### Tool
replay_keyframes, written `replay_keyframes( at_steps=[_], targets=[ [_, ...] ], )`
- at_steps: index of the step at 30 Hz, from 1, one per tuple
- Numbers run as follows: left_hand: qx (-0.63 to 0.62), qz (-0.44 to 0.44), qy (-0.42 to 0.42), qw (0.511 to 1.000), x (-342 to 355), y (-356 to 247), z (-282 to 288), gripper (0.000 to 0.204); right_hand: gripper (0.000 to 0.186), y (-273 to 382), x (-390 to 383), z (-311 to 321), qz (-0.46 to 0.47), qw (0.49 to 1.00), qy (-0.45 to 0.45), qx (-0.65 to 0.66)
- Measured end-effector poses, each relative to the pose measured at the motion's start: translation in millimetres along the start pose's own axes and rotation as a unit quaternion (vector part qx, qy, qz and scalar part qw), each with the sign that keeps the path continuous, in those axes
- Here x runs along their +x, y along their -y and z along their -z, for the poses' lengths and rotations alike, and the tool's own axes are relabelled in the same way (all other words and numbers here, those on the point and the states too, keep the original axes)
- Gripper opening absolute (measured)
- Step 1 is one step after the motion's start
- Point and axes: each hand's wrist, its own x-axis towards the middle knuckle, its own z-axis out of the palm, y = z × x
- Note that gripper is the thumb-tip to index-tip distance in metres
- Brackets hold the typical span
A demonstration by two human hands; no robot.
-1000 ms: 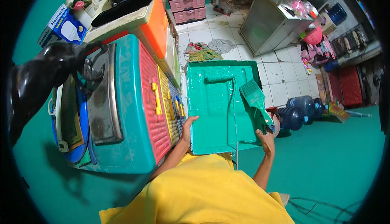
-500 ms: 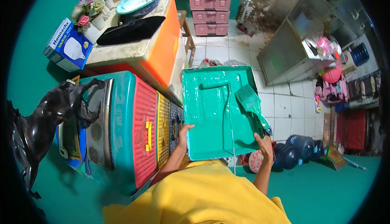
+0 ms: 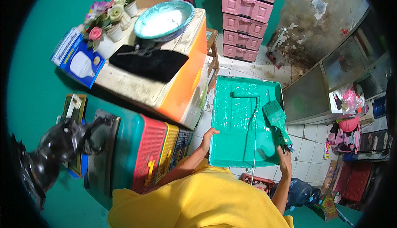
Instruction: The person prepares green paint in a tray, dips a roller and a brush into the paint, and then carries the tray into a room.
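In the head view, a green paint tray (image 3: 225, 124) is held out in front of my yellow shirt, coated in wet green paint. My left hand (image 3: 205, 142) grips its lower left edge with the thumb on the rim. My right hand (image 3: 285, 161) grips the lower right edge, close to the handle of a paint-covered brush (image 3: 273, 114) lying in the tray. A paint roller (image 3: 243, 94) also lies in it, its thin metal handle sticking out over the near edge toward me.
On the left are plastic drawers (image 3: 149, 145), a black horse figure (image 3: 58, 149) and a worn cabinet (image 3: 124, 79) bearing a basin, flowers and a box. Pink drawers (image 3: 244, 23) stand behind. A metal-and-glass cupboard (image 3: 302, 95) and water jugs (image 3: 300, 193) are on the right, over white tiles.
The view has shifted forward and to the left, so the cabinet top and pink drawers appear lower and farther right. The tray, still in both hands, sits slightly farther right and lower in the picture.
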Motion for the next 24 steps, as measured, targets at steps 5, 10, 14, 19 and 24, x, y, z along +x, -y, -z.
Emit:
replay_keyframes(
  at_steps=[5,10,14,19,24],
  targets=[
    [-0.007,-0.019,0.026,0.999,61,-35,-31,0.035,0.07,50,70,12,0.002,1.0,0.013,-0.009],
    [-0.046,-0.066,0.011,0.997,113,-68,-67,0.038,0.073,82,158,23,0.021,0.998,0.061,-0.002],
    [-0.066,-0.108,-0.039,0.991,157,-76,-83,0.041,0.074,93,242,35,0.034,0.991,0.131,-0.001],
    [-0.138,-0.178,-0.072,0.972,204,-67,-120,0.047,0.077,126,349,53,0.071,0.963,0.259,-0.028],
    [-0.19,-0.257,-0.16,0.934,243,-39,-137,0.048,0.082,162,441,73,0.076,0.925,0.37,-0.047]
  ],
)
